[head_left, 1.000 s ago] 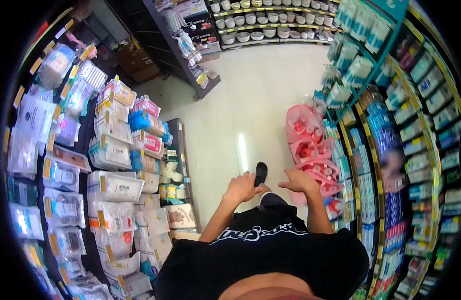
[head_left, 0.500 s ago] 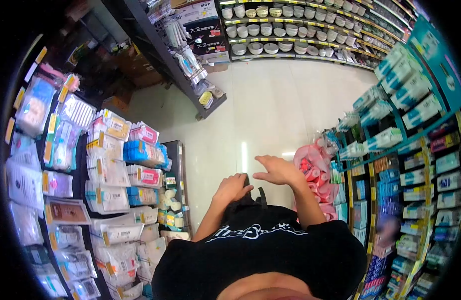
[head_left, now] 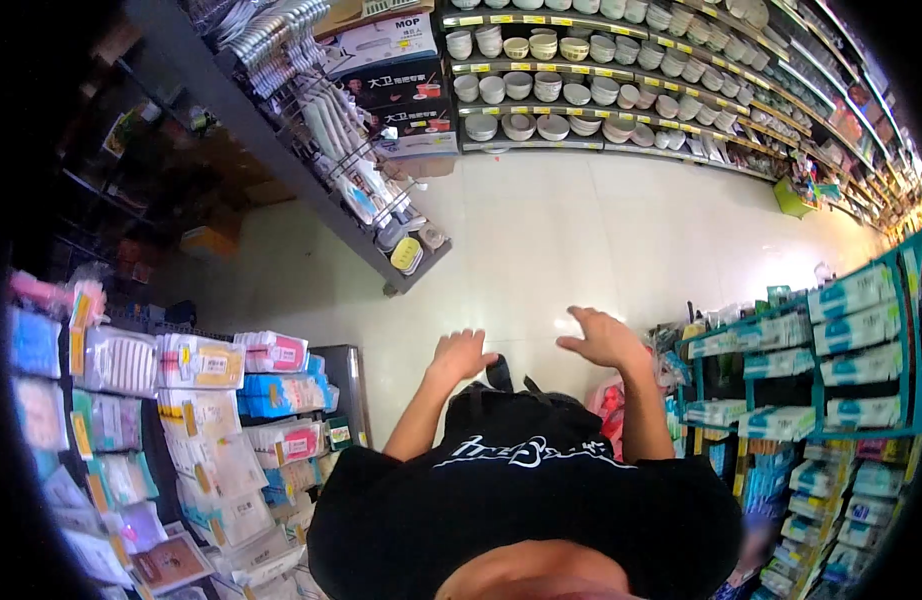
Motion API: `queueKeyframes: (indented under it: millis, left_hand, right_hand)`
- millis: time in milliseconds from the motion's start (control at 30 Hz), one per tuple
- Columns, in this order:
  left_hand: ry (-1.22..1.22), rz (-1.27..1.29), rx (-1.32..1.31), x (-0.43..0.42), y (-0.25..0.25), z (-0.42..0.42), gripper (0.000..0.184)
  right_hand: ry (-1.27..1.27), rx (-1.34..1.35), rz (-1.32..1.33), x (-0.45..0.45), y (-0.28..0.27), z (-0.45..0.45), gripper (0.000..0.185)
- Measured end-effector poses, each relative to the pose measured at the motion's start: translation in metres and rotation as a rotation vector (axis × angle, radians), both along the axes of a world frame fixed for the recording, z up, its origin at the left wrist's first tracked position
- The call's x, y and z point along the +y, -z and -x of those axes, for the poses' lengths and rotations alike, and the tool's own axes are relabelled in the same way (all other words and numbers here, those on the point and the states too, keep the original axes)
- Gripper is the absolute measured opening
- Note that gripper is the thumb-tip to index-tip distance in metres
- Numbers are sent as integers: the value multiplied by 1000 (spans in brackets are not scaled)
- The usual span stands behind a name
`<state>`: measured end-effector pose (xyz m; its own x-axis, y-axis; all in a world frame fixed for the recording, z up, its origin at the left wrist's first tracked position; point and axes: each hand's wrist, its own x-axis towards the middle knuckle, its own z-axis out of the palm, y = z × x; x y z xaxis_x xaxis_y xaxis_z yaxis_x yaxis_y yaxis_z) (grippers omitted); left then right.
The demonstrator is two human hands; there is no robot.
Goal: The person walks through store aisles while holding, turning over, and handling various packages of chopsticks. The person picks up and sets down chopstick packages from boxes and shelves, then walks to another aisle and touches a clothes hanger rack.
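Note:
My left hand (head_left: pixel 462 355) is held out in front of my body over the floor. Its fingers are stretched and nothing shows in them. Just beside its thumb, a black strap (head_left: pixel 499 373) stands up from a dark bundle at my waist; I cannot tell what the bundle is. To the right, my right hand (head_left: pixel 603 338) is raised with thumb and fingers apart, holding nothing. Pink plastic packaging with red items (head_left: pixel 609 408) shows below it, partly hidden by my forearm. My black printed T-shirt (head_left: pixel 526 490) fills the bottom.
Packaged goods (head_left: pixel 206 420) hang on a rack at left. Teal racks of boxes (head_left: pixel 771 375) stand at right. A dark shelf end with hanging utensils (head_left: pixel 351 170) juts out ahead. Bowls (head_left: pixel 546 87) line the far shelves beyond the pale tiled floor (head_left: pixel 521 240).
The view has moved forward along the aisle, and more of the right-hand shelves shows. My hands have spread apart, and my left fingers have straightened away from the black strap.

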<state>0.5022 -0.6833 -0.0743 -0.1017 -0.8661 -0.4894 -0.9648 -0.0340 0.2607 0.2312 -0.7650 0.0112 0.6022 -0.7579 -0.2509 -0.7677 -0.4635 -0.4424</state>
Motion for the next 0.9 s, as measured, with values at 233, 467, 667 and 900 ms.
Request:
queueKeyframes:
  millis: [233,467,667,900]
  left_hand:
    - [16,189,242,-170,-57,-35,55]
    - [-196,-95,24,-285,-12,-93,65]
    - [-271,-97,194,-403,-32,-136,72]
    - [-483,387,522,-554,-94,-197,68]
  right_hand:
    - [112,10,-174,-137,2,-34,68]
    - [274,87,-114,-327,46,-41,68]
    - [165,91,-79,-511,16,-94,63]
    - [-27,-46,58,-658,-25,-191,65]
